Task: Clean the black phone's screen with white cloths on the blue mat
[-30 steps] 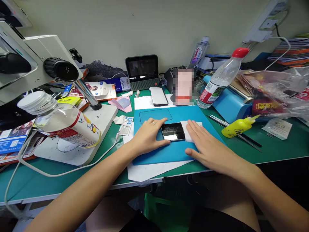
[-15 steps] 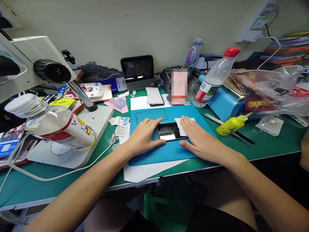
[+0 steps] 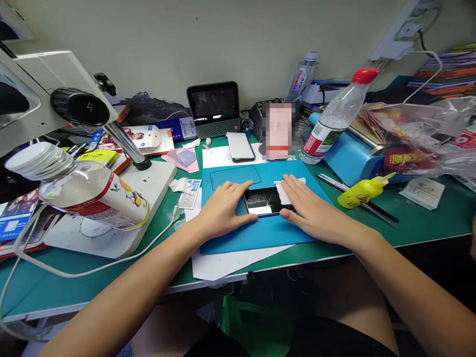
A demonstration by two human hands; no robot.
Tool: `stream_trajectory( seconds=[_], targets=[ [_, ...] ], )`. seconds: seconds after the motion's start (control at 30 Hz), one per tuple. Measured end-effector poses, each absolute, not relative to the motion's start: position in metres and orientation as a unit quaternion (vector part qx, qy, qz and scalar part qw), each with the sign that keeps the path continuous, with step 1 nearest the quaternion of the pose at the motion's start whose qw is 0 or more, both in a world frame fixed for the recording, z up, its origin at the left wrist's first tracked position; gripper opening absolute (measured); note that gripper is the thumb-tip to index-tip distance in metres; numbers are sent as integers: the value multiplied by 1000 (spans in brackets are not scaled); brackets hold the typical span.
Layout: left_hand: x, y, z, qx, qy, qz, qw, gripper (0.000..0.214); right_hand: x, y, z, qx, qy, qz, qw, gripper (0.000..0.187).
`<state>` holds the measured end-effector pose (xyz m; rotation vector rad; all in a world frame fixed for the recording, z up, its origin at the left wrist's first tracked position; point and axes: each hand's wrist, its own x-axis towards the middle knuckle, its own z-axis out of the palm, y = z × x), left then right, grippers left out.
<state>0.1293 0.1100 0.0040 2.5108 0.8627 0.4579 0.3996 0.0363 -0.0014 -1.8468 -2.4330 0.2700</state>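
1. A black, glossy phone (image 3: 262, 201) is laid on the blue mat (image 3: 253, 235), right between both sets of fingers.
2. Left hand (image 3: 221, 208): thumb and forefinger are spread wide at the phone's left end. Whether it's properly gripped can't be told from here.
3. Right hand (image 3: 314, 213): fingers are pressed together, laid flat over a white tissue (image 3: 278, 187) at the phone's other end, thumb set apart.
4. Just past the left fingertips, a phone outline (image 3: 236, 167) is drawn on the mat. Farther out, a pale slab (image 3: 240, 147) and a dark-screened display (image 3: 213, 101) can be seen.
5. Right of the right fingers it's pretty crowded: thin metal tools (image 3: 385, 213), a yellow squeeze bottle (image 3: 360, 194), a blue case (image 3: 353, 156), a red-capped bottle (image 3: 338, 119), then a crinkly plastic bag (image 3: 427, 124).
6. Left of the left fingers, the way is cluttered by a white cable (image 3: 74, 275), a wide-capped bottle (image 3: 96, 193) and a white stand (image 3: 158, 183).
7. Readable stuff: "Ganten" on the clear bottle (image 3: 303, 77) well beyond the right fingers; "LCD" on a blue box (image 3: 182, 128) and what looks like "BATTERY" on a yellow box (image 3: 97, 157), both beyond the left ones. Smaller print can't be made out.
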Motion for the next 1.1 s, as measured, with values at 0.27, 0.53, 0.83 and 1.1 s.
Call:
stream_trajectory(
  seconds=[0.27,0.53,0.83,1.1],
  targets=[
    [130,110,7,914,315,154,205,76,403,-13,-5,-591,-804,62,30,99],
    [131,110,5,913,316,156,207,76,399,37,0,-605,-790,93,20,98],
    [130,109,8,916,318,147,198,77,397,1,-6,-585,-810,45,19,110],
    [131,108,7,914,317,149,206,75,380,33,7,-569,-818,83,1,110]
  ],
)
